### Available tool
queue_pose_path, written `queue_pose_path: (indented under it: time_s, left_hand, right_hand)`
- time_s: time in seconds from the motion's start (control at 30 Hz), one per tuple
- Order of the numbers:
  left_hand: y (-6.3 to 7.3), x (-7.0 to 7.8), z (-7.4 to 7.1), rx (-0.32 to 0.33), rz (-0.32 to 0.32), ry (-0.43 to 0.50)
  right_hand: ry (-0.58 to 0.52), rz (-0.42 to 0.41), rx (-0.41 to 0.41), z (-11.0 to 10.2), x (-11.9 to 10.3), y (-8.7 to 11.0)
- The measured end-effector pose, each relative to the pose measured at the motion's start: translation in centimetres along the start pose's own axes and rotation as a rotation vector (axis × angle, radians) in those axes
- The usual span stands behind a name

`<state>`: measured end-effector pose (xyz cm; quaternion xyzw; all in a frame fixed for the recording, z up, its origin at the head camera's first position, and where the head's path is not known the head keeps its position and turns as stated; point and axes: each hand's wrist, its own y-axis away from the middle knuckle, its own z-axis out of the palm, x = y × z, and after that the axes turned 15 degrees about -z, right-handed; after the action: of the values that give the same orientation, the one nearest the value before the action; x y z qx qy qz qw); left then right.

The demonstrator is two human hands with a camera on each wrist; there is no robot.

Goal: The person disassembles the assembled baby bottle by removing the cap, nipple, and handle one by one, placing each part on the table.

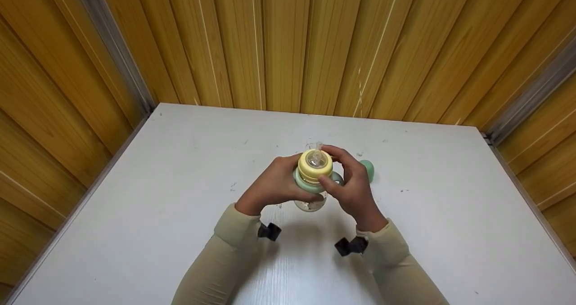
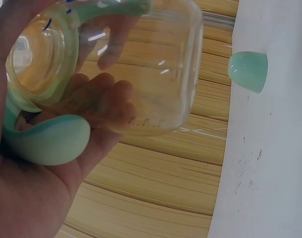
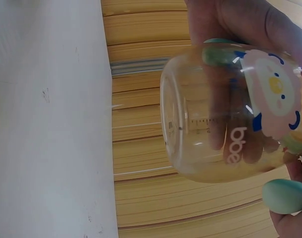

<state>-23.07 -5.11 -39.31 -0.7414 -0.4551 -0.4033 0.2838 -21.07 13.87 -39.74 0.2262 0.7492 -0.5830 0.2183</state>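
Observation:
Both hands hold a baby bottle (image 1: 310, 204) raised above the table, nipple end up. It has a clear body, a yellow collar (image 1: 310, 172), a clear nipple (image 1: 317, 158) and a green ring with side handles (image 2: 59, 140). My left hand (image 1: 280, 183) wraps round the body from the left, below the collar, with one handle lying across its palm. From the right, my right hand (image 1: 355, 187) grips the yellow collar, thumb at its near side and fingers at the far side. A cartoon animal print (image 3: 272, 91) shows on the body in the right wrist view.
A green dome-shaped cap (image 1: 368, 170) rests on the white table (image 1: 157, 233), just beyond my right hand. Wood-look panels (image 1: 288, 44) rise behind the table and at both sides. Black wrist mounts (image 1: 269, 231) sit on both sleeves.

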Motion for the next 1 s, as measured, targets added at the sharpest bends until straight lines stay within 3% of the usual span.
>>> queue_pose_path:
  time_s: [1.0]
  left_hand:
    - [-0.7,-1.0,-0.2,0.018,-0.075,-0.027]
  right_hand:
    - [0.075,-0.011,0.098,-0.4,1.0,-0.1]
